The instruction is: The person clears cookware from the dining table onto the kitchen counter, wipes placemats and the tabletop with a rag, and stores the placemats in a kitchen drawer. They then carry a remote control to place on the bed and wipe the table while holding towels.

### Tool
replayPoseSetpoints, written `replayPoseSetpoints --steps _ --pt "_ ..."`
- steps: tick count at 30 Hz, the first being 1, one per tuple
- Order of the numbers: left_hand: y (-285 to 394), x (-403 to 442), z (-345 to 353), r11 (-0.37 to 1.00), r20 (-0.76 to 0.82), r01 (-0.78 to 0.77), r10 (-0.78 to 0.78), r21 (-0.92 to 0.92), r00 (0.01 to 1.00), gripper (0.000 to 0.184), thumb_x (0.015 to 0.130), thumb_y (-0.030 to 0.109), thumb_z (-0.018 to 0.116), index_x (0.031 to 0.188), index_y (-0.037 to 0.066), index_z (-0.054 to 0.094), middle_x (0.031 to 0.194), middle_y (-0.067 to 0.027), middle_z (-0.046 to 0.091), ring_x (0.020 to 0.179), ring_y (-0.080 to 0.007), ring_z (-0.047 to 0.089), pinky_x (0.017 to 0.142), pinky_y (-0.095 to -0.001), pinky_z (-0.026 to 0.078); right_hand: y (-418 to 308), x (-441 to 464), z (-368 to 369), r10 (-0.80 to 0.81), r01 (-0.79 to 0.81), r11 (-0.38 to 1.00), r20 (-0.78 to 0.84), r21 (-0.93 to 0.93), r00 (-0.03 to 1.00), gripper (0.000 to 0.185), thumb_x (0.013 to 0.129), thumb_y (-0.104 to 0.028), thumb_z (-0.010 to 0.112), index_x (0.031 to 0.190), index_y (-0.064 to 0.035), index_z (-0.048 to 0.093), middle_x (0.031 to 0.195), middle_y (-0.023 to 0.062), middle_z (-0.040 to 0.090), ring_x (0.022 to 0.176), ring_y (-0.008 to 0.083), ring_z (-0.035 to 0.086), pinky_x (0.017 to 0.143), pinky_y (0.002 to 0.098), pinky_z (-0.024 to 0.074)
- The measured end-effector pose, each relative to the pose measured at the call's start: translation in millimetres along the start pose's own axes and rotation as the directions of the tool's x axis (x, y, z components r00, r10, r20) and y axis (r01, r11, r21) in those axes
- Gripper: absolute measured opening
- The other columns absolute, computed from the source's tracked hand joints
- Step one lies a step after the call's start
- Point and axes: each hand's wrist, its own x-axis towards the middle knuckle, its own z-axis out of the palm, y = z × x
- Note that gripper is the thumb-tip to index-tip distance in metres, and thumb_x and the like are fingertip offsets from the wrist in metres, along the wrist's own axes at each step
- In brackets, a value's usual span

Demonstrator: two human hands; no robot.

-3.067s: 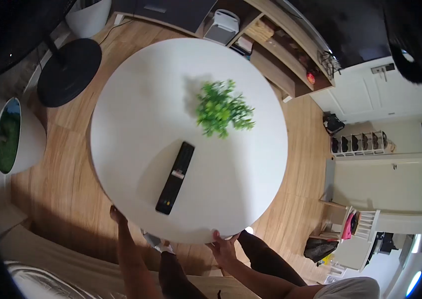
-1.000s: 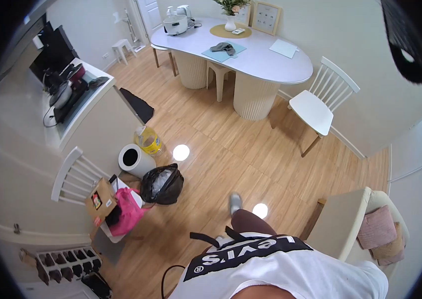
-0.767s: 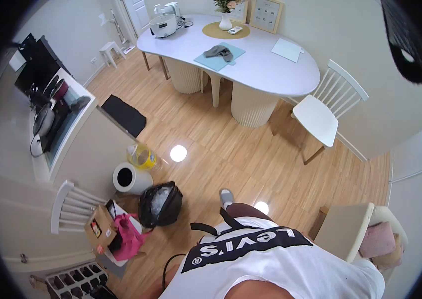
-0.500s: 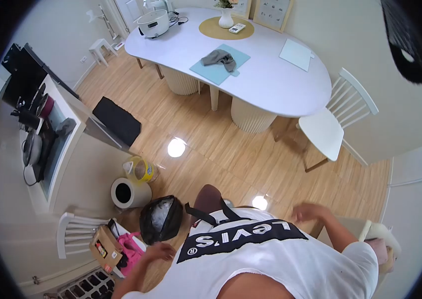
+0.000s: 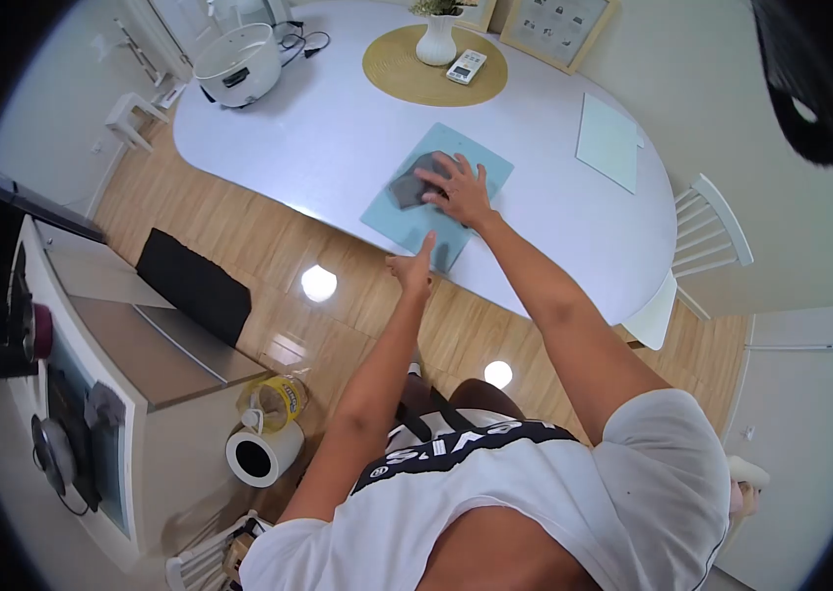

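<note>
On the table lies a light-blue rectangular mat (image 5: 485,158) with a bunched grey cloth (image 5: 409,191) on it. My right hand (image 5: 458,194) rests over the cloth's right side, fingers spread. Part of the cloth is hidden under that hand. At the mat's near edge is my left hand (image 5: 413,269), its thumb extended upward over the mat and its other fingers partly bent. Nothing shows in it, and whether it touches the mat I cannot tell.
The white oval table (image 5: 318,148) carries a white electric pot (image 5: 239,67), a vase (image 5: 436,41) on a round placemat (image 5: 387,74), a small white device (image 5: 467,67) and a pale board (image 5: 608,143). A white chair (image 5: 702,236) stands right; a bin (image 5: 284,453) is lower left.
I have moved closer to the table. Both hands have gone from beside my body to the blue mat, the right one now on the grey cloth, which looks more bunched.
</note>
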Motion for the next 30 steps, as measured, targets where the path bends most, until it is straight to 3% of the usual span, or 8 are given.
replayPoseSetpoints --steps 2,5,10,15,17,22,24,30 --pt "-23.8 33.6 22.1 0.993 -0.134 0.005 0.011 0.12 0.991 0.083 0.079 0.012 0.069 0.132 -0.005 0.007 0.121 -0.0212 0.039 0.104 -0.0269 0.05 0.074 -0.039 0.054 23.6 9.3 29.8 -0.262 0.261 0.965 0.12 0.025 0.958 0.03 0.09 -0.035 0.047 0.119 -0.0392 0.054 0.131 0.0012 0.044 0.114 0.0246 0.044 0.092 0.0414 0.0374" --pt "-52.5 63.1 24.0 0.898 -0.024 -0.218 0.226 -0.383 0.974 0.088 0.074 0.0 0.069 0.13 -0.003 0.002 0.121 -0.0209 0.037 0.109 -0.0245 0.045 0.077 -0.0405 0.053 72.5 50.2 48.8 -0.095 0.099 0.995 0.282 0.001 0.955 0.029 0.089 -0.034 0.047 0.117 -0.0378 0.055 0.129 -0.0015 0.046 0.107 0.0239 0.047 0.088 0.0415 0.0375" --pt "-32.1 35.7 21.5 0.924 -0.066 -0.274 0.267 -0.267 0.962 0.077 0.071 -0.007 0.069 0.123 0.001 0.013 0.121 -0.0184 0.037 0.107 -0.0205 0.046 0.087 -0.0327 0.046 45.3 37.5 66.3 0.157 -0.155 0.975 0.0 0.16 0.988 0.026 0.083 -0.034 0.056 0.109 -0.0285 0.063 0.112 0.0037 0.054 0.097 0.026 0.05 0.077 0.0394 0.0373" --pt "-14.7 18.1 16.4 0.93 -0.029 -0.172 0.172 -0.326 0.985 0.076 0.069 -0.003 0.073 0.121 -0.002 0.017 0.124 -0.0186 0.032 0.114 -0.023 0.039 0.099 -0.0294 0.032 3.1 -42.4 63.0 -0.185 0.185 0.818 -0.055 0.544 0.981 0.02 0.082 -0.031 0.057 0.1 -0.0284 0.065 0.094 0.0038 0.052 0.087 0.0235 0.049 0.069 0.0389 0.0356" --pt "-34.6 33.5 16.8 0.903 0.003 -0.204 0.222 -0.378 0.975 0.073 0.072 -0.006 0.069 0.122 -0.001 0.018 0.123 -0.0171 0.032 0.113 -0.0218 0.039 0.096 -0.0304 0.036 49.9 -4.9 63.6 -0.261 0.232 0.96 0.192 0.157 0.946 0.018 0.081 -0.029 0.056 0.095 -0.0291 0.067 0.086 0.003 0.049 0.081 0.0233 0.048 0.066 0.0381 0.0342" --pt "-3.6 13.5 20.9 0.925 -0.028 -0.15 0.15 -0.349 0.988 0.072 0.072 -0.005 0.069 0.123 -0.001 0.018 0.121 -0.0158 0.033 0.11 -0.0198 0.04 0.094 -0.0294 0.037 116.4 55.2 87.8 0.109 -0.066 0.969 -0.173 0.239 0.979 0.017 0.08 -0.022 0.058 0.093 -0.0238 0.069 0.083 0.0043 0.051 0.074 0.0262 0.044 0.065 0.0369 0.0314" --pt "0.0 13.5 23.4 0.917 -0.024 -0.093 0.091 -0.387 0.996 0.07 0.073 -0.005 0.069 0.122 -0.001 0.019 0.12 -0.0153 0.034 0.109 -0.019 0.041 0.093 -0.0289 0.038 75.6 21.0 76.9 0.073 -0.076 0.996 0.054 0.045 0.996 0.015 0.078 -0.021 0.061 0.09 -0.0244 0.069 0.084 0.0051 0.052 0.074 0.0252 0.046 0.065 0.0369 0.0328" --pt "-36.1 28.0 14.6 0.923 -0.058 -0.233 0.226 -0.306 0.972 0.062 0.075 -0.003 0.069 0.118 -0.002 0.025 0.116 -0.0147 0.038 0.106 -0.0177 0.044 0.089 -0.0282 0.042 70.5 34.6 100.6 -0.27 0.281 0.959 -0.169 0.043 0.948 0.01 0.079 -0.026 0.057 0.087 -0.0249 0.063 0.084 0.0035 0.051 0.079 0.023 0.047 0.065 0.04 0.0349"
